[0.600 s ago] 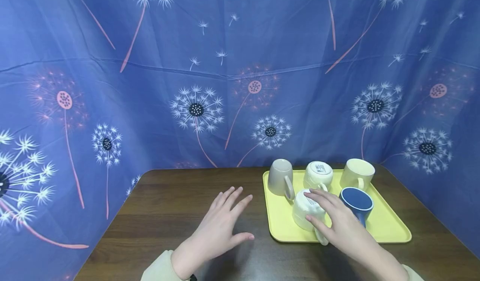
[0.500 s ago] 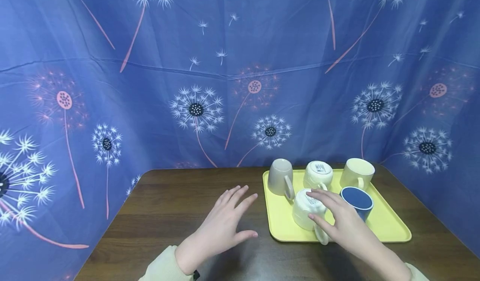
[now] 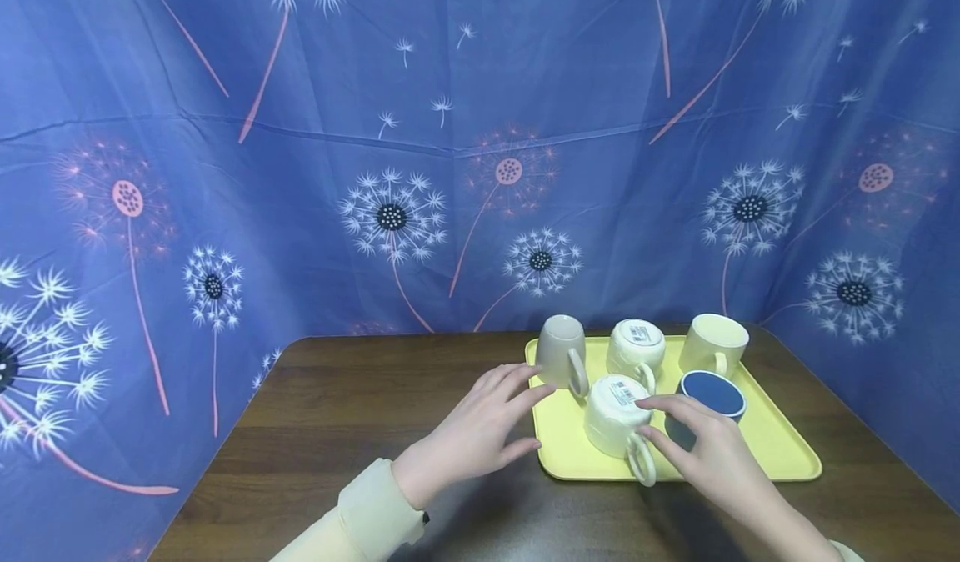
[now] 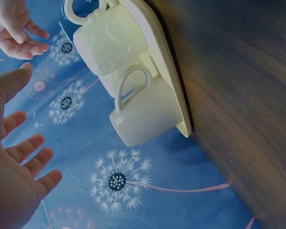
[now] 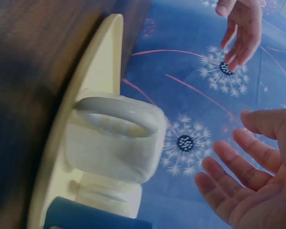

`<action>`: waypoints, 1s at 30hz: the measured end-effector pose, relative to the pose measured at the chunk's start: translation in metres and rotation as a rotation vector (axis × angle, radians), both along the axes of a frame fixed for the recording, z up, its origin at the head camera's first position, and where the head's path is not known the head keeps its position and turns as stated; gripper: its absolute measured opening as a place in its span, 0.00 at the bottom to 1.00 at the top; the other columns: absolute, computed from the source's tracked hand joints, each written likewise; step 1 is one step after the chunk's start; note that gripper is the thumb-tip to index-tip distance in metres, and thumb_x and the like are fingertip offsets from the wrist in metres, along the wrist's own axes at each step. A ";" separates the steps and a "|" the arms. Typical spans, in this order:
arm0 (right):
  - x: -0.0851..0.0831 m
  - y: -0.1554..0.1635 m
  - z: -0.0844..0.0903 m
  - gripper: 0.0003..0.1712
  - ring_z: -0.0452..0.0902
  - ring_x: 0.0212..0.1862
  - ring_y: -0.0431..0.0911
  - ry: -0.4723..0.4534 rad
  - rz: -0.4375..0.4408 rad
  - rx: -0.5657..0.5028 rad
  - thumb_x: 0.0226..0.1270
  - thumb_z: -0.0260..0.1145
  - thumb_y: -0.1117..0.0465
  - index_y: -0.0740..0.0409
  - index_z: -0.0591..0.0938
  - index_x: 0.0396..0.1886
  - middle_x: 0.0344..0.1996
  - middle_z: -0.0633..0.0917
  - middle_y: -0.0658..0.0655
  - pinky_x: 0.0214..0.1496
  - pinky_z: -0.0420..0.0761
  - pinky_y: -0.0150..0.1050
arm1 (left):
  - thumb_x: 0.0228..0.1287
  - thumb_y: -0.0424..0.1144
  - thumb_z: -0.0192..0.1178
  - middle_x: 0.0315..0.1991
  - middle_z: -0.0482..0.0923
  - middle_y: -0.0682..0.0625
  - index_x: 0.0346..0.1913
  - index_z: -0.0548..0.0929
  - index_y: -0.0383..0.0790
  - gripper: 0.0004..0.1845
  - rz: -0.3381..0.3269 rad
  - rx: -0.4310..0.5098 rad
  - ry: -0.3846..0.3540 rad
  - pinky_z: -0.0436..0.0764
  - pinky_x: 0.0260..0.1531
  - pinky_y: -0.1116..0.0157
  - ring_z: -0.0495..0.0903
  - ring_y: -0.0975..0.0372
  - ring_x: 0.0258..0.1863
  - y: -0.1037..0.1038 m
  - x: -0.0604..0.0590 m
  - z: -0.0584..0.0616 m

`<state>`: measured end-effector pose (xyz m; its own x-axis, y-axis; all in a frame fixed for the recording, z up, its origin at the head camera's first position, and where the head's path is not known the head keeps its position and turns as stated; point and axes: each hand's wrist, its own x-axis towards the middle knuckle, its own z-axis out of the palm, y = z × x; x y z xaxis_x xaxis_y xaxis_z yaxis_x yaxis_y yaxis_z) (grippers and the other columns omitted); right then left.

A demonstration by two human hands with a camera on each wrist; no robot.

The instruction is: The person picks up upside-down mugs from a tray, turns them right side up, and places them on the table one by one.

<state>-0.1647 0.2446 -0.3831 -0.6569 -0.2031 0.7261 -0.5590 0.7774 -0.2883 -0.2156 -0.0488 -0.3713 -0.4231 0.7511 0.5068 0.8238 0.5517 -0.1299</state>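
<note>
Hovering just beside upside-down white mug: right hand, fingers relaxed, holding nothing | left hand spread wide at yellow tray edge | brown table

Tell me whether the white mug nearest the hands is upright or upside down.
Upside down: the white mug shows its base sticker on top, rim down on the yellow tray.

On the yellow tray I count five mugs: three cream, one grey, one blue. My two hands hover at its near edge.
</note>
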 end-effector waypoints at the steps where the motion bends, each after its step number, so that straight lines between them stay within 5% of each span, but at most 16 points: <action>1: 0.000 0.001 -0.002 0.23 0.77 0.39 0.33 0.007 -0.007 -0.003 0.38 0.78 0.67 0.50 0.85 0.39 0.35 0.85 0.45 0.48 0.65 0.16 | 0.53 0.53 0.68 0.65 0.64 0.46 0.64 0.68 0.46 0.37 -0.001 -0.004 0.008 0.63 0.65 0.56 0.64 0.54 0.64 0.003 -0.001 0.000; 9: -0.005 0.011 -0.023 0.18 0.77 0.31 0.32 -0.022 -0.041 -0.019 0.38 0.77 0.70 0.49 0.84 0.31 0.28 0.84 0.42 0.38 0.71 0.18 | 0.54 0.51 0.68 0.63 0.66 0.47 0.63 0.69 0.48 0.34 -0.017 -0.030 0.004 0.63 0.65 0.58 0.66 0.55 0.63 0.022 -0.003 0.001; 17: -0.011 0.018 -0.041 0.18 0.78 0.28 0.29 -0.096 0.030 -0.067 0.38 0.75 0.74 0.51 0.82 0.26 0.26 0.83 0.42 0.31 0.76 0.22 | 0.55 0.51 0.67 0.63 0.66 0.50 0.63 0.69 0.49 0.33 -0.037 -0.050 0.006 0.65 0.63 0.61 0.66 0.58 0.61 0.042 -0.006 -0.006; 30: -0.009 0.024 -0.052 0.08 0.77 0.28 0.29 -0.476 0.033 -0.199 0.51 0.73 0.64 0.57 0.83 0.31 0.25 0.85 0.45 0.29 0.79 0.31 | 0.54 0.49 0.68 0.62 0.67 0.51 0.60 0.72 0.49 0.30 -0.064 -0.070 0.023 0.65 0.63 0.64 0.66 0.60 0.62 0.073 -0.018 -0.026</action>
